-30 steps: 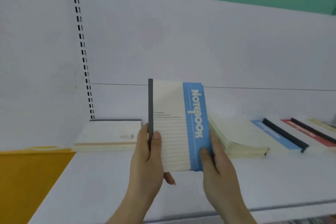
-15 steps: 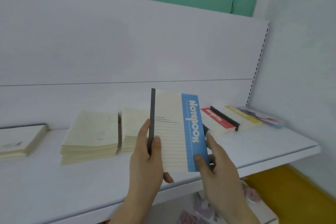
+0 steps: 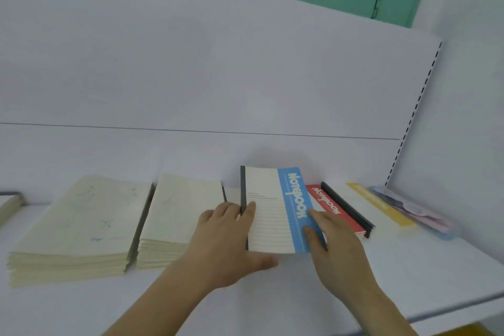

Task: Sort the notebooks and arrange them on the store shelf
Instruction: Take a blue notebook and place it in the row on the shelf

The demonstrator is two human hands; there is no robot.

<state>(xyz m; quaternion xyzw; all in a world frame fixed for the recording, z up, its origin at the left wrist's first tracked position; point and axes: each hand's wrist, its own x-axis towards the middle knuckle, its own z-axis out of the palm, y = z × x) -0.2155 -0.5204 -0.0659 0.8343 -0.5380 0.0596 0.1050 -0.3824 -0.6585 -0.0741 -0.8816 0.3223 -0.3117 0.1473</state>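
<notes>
Blue notebook (image 3: 275, 210) btwn both hands

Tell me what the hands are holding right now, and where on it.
The blue-striped notebook: left hand grips its dark spine edge, right hand holds the blue-striped edge.

Bright, even light; soft blur; wide-angle bending.

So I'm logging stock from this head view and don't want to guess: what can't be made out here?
- Small print on the blue-striped notebook: too small and blurred.
- What lies under that notebook: hidden by it and the left hand.
- Red-striped notebook: near corner covered by the right hand.
- Pastel item at the far right: blurred.
- Notebook at the left: cut off by the frame edge.
</notes>
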